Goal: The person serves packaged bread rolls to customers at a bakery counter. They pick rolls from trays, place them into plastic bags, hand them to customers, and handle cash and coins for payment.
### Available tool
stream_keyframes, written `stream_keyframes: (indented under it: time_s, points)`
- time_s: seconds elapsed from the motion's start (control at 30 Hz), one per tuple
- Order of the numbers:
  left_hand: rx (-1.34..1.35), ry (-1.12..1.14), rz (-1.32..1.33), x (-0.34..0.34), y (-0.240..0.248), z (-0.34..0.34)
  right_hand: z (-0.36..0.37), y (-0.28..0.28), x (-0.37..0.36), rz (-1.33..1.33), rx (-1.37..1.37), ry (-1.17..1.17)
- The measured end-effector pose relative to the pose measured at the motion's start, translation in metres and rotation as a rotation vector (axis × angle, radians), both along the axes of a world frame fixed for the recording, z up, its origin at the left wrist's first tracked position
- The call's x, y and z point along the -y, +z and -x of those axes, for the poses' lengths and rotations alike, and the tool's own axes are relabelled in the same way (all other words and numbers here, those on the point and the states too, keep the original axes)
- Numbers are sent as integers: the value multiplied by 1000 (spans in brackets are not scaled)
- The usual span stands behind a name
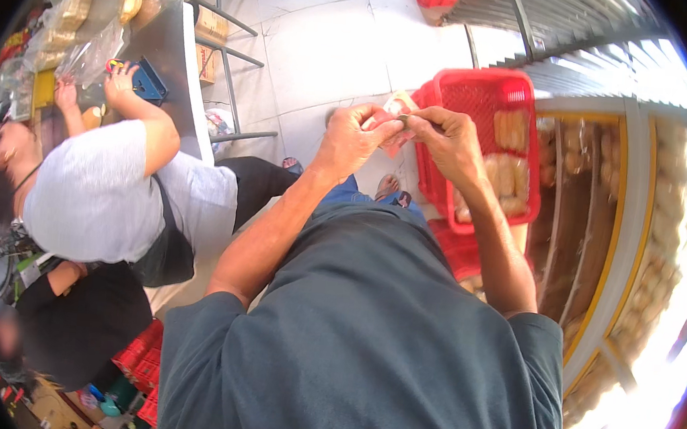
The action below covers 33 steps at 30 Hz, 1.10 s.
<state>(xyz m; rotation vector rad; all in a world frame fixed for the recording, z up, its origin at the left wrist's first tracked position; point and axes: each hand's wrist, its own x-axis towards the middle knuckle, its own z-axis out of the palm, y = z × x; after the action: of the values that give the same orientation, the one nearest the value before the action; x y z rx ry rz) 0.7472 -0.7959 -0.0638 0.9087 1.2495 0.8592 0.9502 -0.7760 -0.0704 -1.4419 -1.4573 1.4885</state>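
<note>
- Two hands (351, 141) (451, 145) are shown at centre.
- Pinkish pieces (395, 144) between them cannot be counted.
- Two co-workers (91, 187) (85, 323) are shown at left.
- One blue device (150, 84) is shown upper left.

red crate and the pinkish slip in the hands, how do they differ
Size: the red crate is far larger than the pinkish slip.
Position: the slip is pinched between the fingers of the left hand and right hand; the crate stands to the right, unheld.
Form: the crate is an open container with pale, bread-like blocks inside; the slip looks thin.
Both are reddish.
</note>
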Motion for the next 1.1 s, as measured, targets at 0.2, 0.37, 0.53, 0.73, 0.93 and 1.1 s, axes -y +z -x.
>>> stream_keyframes:
  time_s: [0.2,0.37,0.53,0.73,0.93,1.1]
  points:
    - [28,-3,-33,-176,-45,68,78,-6,-164,-61,80,-114]
    - [-77,-199,-121,-363,6,116,113,9,-326,99,-288,-229]
    - [61,-318,-143,-519,13,138,128,30,-468,28,-274,-185]
    - [-140,-430,-149,-701,-24,148,132,-26,-640,61,-215,-174]
    - [-84,-346,-77,-896,-13,170,144,0,-866,-104,35,94]
    - [86,-131,-242,-1073,7,178,157,40,-1071,-360,105,188]
